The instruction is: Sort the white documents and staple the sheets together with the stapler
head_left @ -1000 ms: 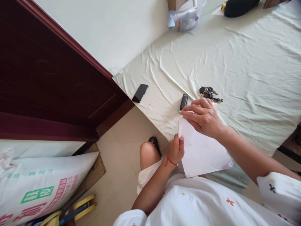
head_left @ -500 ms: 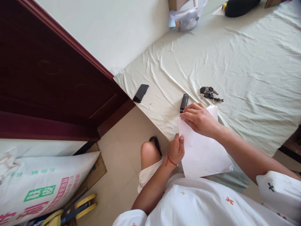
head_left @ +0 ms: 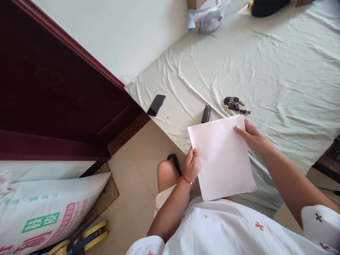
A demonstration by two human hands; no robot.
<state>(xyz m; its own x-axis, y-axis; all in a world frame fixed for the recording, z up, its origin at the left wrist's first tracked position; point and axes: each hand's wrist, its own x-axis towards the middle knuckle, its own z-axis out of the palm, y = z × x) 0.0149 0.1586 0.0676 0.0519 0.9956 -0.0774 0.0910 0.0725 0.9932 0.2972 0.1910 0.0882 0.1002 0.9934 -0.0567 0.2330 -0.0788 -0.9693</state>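
Note:
A thin stack of white paper (head_left: 221,159) is held at an angle over the table's near edge, its blank face towards me. My left hand (head_left: 191,164), with a red cord at the wrist, pinches its left edge, thumb on top. At its upper right corner my right hand (head_left: 251,136) grips the paper, thumb in front and fingers behind. Just beyond the upper edge lies a small black oblong object (head_left: 206,114) that looks like a stapler. A bunch of keys (head_left: 234,103) rests past the upper right corner.
A black flat case-like object (head_left: 156,105) lies near the left edge of the cloth-covered table (head_left: 287,71). A clear plastic container (head_left: 208,21) and a black item (head_left: 268,7) are at the back. On the floor side stand a printed white sack (head_left: 53,205) and a dark red door (head_left: 53,78).
My right hand has moved right from the paper's upper left corner to its upper right corner. The paper now lies flatter and fully visible; my left hand has shifted slightly left with it.

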